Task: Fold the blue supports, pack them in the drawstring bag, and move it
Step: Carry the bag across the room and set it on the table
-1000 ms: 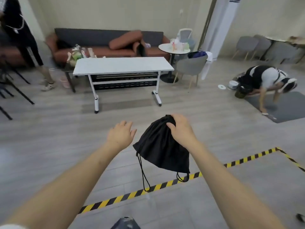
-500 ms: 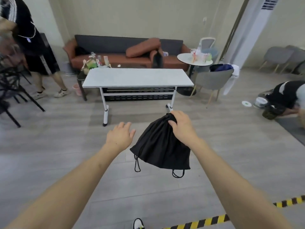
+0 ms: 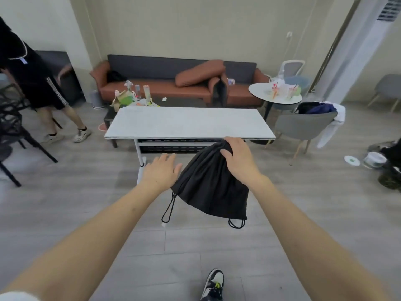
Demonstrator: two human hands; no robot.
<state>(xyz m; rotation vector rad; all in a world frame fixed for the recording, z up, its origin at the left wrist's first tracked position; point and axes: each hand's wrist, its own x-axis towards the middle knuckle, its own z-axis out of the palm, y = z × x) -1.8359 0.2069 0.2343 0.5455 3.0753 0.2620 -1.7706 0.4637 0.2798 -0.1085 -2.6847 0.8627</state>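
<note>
White table (image 3: pixel 191 123) nearer now, right hand (image 3: pixel 238 158) gripping black drawstring bag (image 3: pixel 213 187), left hand (image 3: pixel 160 170) open

A grey wood-plank floor (image 3: pixel 65 213) is carrying a white folding table (image 3: pixel 188 123), a grey chair (image 3: pixel 303 129) and a round side table (image 3: pixel 274 96).

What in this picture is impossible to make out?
- Contents of the black drawstring bag, head view: the opaque cloth hides whether the blue supports are inside.
- Bag's mouth: covered by the right hand gripping it.
- Left hand: its palm faces away.
- Standing person at left: cut off by the frame edge.
- Items on the round table: too small and blurred.
</note>
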